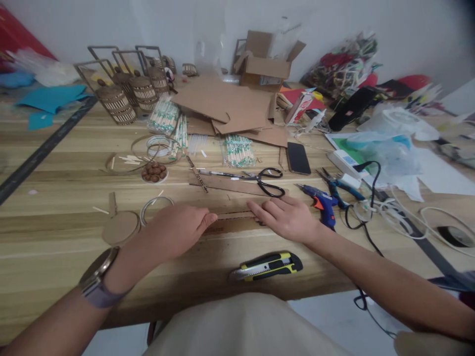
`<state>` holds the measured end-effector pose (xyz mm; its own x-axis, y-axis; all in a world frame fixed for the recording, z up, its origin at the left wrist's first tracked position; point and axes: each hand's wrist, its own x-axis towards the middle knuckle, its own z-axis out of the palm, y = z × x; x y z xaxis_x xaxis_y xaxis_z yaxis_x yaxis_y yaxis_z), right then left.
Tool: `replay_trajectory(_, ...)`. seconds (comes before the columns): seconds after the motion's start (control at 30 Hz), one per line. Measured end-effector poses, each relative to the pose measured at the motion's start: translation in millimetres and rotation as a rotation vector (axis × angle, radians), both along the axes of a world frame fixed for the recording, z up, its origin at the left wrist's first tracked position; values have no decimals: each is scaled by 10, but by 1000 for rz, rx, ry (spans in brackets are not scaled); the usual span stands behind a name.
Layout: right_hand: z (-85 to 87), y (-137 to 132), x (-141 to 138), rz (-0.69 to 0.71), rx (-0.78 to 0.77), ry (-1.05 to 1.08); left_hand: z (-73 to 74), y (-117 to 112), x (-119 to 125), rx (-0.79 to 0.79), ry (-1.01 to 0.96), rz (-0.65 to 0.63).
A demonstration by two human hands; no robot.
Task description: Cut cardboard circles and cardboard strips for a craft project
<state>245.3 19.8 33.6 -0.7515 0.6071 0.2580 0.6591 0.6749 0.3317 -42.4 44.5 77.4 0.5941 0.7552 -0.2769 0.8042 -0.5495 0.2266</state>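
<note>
A narrow cardboard strip (233, 215) lies flat on the wooden table (55, 173) in front of me. My left hand (178, 230) rests palm down on its left end, fingers together and laid flat. My right hand (285, 215) presses the strip's right end, fingers stretched out flat. Neither hand grips anything. A yellow and black utility knife (267, 265) lies near the table's front edge, just below my hands. Black scissors (265, 180) lie on a second cardboard strip (222, 184) just beyond them.
A blue glue gun (321, 200) with its black cord lies right of my right hand, blue pliers (341, 185) and a phone (298, 157) beyond. Cardboard sheets (226, 104), an open box (265, 62), stick bundles (237, 151), small woven baskets (126, 94) and a cardboard disc (120, 227) crowd the table.
</note>
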Motion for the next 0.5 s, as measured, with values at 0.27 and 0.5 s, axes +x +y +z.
replay_trajectory(0.27,24,15,117,32,-284,208,11,-56,79,-46,174,38)
replay_trajectory(0.5,227,25,459,-99,-927,388,-35,-84,55,9,167,31)
